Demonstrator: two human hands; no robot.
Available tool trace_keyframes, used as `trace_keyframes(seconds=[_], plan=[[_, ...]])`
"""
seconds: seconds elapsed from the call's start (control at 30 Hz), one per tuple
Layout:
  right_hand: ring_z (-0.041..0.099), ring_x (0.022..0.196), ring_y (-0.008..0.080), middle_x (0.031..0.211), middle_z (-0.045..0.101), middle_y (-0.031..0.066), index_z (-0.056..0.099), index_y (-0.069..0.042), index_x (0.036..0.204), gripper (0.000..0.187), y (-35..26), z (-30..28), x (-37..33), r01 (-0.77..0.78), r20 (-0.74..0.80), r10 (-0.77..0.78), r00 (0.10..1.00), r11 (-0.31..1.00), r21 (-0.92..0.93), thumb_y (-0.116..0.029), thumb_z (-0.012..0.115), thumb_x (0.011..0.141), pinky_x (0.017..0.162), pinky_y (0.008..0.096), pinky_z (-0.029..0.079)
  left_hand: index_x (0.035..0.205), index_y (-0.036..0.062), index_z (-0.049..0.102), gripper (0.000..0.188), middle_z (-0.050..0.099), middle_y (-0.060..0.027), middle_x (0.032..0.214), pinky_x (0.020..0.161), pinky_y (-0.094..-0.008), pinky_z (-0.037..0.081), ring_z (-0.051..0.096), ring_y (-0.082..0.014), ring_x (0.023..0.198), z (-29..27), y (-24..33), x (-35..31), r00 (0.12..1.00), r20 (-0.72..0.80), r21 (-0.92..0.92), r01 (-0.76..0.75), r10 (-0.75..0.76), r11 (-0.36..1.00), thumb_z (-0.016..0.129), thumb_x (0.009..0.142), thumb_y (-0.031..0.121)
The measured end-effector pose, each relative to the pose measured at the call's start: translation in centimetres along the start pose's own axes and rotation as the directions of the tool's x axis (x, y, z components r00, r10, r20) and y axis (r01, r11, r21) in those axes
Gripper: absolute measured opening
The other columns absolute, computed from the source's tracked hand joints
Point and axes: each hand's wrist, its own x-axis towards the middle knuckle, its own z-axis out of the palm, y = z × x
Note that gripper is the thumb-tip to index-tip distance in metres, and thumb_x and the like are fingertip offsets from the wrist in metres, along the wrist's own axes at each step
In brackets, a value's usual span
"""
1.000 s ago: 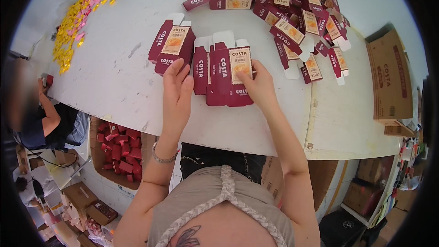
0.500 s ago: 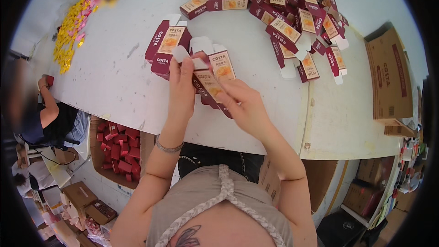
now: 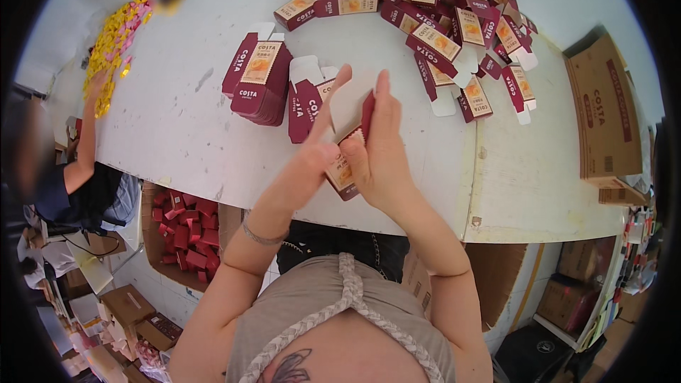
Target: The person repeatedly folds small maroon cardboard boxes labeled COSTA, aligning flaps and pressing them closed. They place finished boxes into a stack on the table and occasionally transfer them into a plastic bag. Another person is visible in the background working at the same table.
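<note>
Between my hands, above the table's near edge, is a small maroon and cream carton (image 3: 342,176), its white end flaps standing up at the far end. My left hand (image 3: 312,159) presses on its left side with fingers stretched forward. On the other side my right hand (image 3: 385,149) grips it, thumb across the cream face and fingers along the maroon edge. Just beyond my left hand lie flat unfolded cartons (image 3: 301,115), partly hidden by it. A neat stack of flat cartons (image 3: 259,103) stands left of those.
A heap of folded cartons (image 3: 433,21) covers the table's far right. Yellow and pink sachets (image 3: 113,42) lie far left, where another person's arm (image 3: 85,128) reaches in. A large cardboard box (image 3: 603,113) stands at right. Below the table, a bin (image 3: 147,237) holds red boxes.
The carton has moved slightly nearer me and turned more upright, both palms now along its sides. My left hand has come off its far flap. The other person's arm has reached to the sachets.
</note>
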Motion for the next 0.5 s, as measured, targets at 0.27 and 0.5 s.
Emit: trace_keyframes(seconds=[0.27,0.5], plan=[[0.053,0.098,0.0198,0.109,0.051,0.0129,0.037,-0.005,0.134,0.047,-0.6,2.1,-1.0,-0.225,-0.038,0.291,0.956,0.811,0.541,-0.017,0.055,0.093,0.082,0.0318,0.046,0.144,0.0039,0.017,0.075,0.040,-0.0146,0.132,0.096,-0.0304,0.042,0.047,-0.0175,0.117,0.0,-1.8,-1.8,0.943,-0.213,0.513,-0.115,0.256,0.851,0.064,0.087,0.020],[0.052,0.094,0.0156,0.111,0.054,0.0122,0.057,-0.004,0.099,0.016,1.9,2.0,-1.8,-0.166,0.086,0.144,0.986,0.911,0.378,-0.016,0.061,0.089,0.079,0.0274,0.044,0.127,-0.0006,0.036,0.043,0.042,-0.0160,0.132,0.098,-0.0309,0.037,0.044,-0.0183,0.118,-1.3,1.2,-3.6,0.959,-0.220,0.465,0.263,-0.177,0.845,0.056,0.092,0.017]])
